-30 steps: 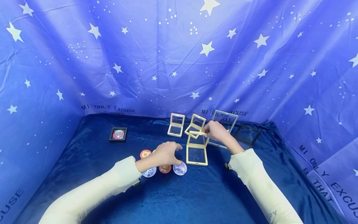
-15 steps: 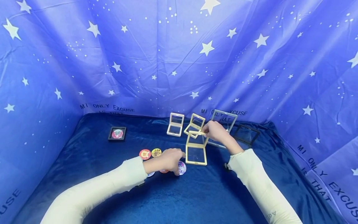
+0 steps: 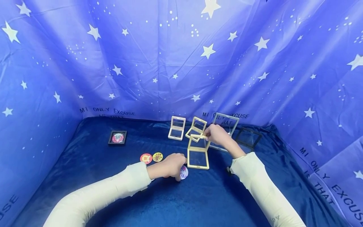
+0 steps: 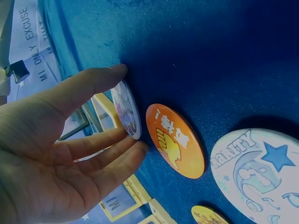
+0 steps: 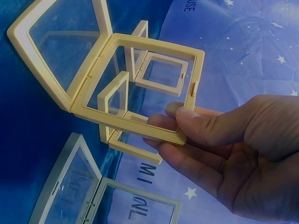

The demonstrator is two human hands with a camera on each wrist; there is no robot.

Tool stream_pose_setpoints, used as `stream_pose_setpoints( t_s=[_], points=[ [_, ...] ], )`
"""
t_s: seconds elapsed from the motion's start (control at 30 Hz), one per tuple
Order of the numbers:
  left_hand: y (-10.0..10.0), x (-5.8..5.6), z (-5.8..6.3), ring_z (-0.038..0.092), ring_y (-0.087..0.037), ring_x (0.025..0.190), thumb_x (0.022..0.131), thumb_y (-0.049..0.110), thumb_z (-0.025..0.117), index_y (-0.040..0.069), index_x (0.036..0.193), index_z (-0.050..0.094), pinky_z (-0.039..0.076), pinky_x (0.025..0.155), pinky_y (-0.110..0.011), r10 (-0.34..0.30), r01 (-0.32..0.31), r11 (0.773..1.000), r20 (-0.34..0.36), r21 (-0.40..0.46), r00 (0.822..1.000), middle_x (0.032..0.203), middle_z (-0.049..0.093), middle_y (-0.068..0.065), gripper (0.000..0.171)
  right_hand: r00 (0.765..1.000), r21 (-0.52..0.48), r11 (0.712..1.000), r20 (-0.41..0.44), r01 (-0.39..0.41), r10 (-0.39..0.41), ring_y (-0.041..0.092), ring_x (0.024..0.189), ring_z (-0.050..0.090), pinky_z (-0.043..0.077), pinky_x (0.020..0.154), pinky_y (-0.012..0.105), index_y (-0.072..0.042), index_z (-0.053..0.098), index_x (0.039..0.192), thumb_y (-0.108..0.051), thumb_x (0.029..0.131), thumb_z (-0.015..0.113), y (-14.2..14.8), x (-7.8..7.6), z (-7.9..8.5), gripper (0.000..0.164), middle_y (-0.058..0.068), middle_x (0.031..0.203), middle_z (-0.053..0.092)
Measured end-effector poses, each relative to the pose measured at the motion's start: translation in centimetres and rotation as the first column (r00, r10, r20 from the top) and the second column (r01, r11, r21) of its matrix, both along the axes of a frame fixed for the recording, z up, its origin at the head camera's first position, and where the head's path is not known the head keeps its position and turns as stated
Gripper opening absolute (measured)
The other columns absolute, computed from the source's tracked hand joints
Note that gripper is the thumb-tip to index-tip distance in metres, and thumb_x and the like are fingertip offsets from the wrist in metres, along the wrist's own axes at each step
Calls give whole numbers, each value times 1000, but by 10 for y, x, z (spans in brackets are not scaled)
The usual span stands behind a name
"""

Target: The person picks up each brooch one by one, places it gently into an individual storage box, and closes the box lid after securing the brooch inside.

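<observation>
Left fingers shifted, glossy round badge

Head cam: bright, fairly even light; pale sheen on curtain nr 12 o'clock; soft shadows on worktop abt 5 & 7 o'clock; wide-angle stretch at edges. Wrist cams dimmer, bluish; L one darkest twd 1 o'clock.

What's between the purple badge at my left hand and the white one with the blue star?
The orange badge lies between the purple badge and the white badge, as the left wrist view shows.
</observation>
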State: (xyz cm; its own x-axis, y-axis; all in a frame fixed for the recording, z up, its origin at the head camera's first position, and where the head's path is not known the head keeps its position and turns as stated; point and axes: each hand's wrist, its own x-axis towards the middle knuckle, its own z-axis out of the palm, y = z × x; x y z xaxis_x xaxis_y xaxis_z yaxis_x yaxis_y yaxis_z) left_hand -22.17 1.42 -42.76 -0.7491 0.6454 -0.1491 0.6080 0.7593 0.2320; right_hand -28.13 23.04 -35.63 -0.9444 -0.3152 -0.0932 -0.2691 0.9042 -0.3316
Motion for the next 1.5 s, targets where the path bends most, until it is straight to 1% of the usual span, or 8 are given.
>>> stream_pose_setpoints(
  t_s=[0.2,0.43,0.63,0.77,0.87,1.0,1.3,1.5],
  points=[
    [1,0,-2,61,-13,85,61,23,99,11,104,75,55,79,-28,-27,27,1000,-25,-3,999,95,68,0,51,1000,4,1000,1,10,-10,19,76,65,52,70,33,1,77,106,3,95,63,0,0,-1,19,18,105,77],
    [-2,-2,-7,60,-14,82,63,24,97,10,100,75,55,76,-30,-38,40,999,-48,32,998,92,67,0,45,1000,11,1000,-11,-16,16,17,69,57,46,66,31,-1,78,99,3,95,63,1,0,-2,16,16,98,77],
    [-3,-3,-5,60,-13,83,63,23,97,9,99,76,53,75,-28,-8,8,999,11,51,1000,92,67,0,44,1000,-1,1000,7,-20,20,16,67,51,41,64,31,-1,78,98,4,95,63,2,0,-1,16,15,96,76],
    [-4,-6,0,64,-17,94,64,23,97,8,108,76,54,85,-30,22,-25,998,45,62,999,102,70,-3,51,1000,-7,1000,1,-23,23,16,63,45,39,64,32,-2,76,92,4,95,62,2,0,0,15,12,88,72],
    [-5,-6,3,65,-21,102,65,21,97,6,113,75,54,90,-34,35,-41,996,72,76,997,109,71,-7,55,1000,-6,1000,4,-19,19,16,64,45,38,65,32,-1,76,96,4,95,61,2,-1,0,16,13,92,73],
    [-6,-6,4,65,-22,100,66,22,95,3,115,74,54,89,-34,42,-53,993,99,109,994,108,69,-8,56,1000,-1,1000,14,-16,16,17,66,47,39,65,32,-2,77,99,4,95,61,2,0,-2,17,14,96,75],
    [2,-15,14,62,-20,87,73,30,91,1,114,74,54,77,-32,75,-87,957,55,278,996,103,68,-11,54,999,-1,999,-21,-35,35,17,65,48,40,64,31,0,77,95,6,93,61,3,2,-2,17,14,89,74],
    [18,-21,19,60,-19,84,76,29,90,-1,115,73,52,74,-30,108,-116,935,42,335,993,104,68,-12,52,999,-5,1000,-18,-26,26,17,70,56,46,67,30,1,78,104,6,93,62,5,1,-3,20,16,99,77]
  ],
)
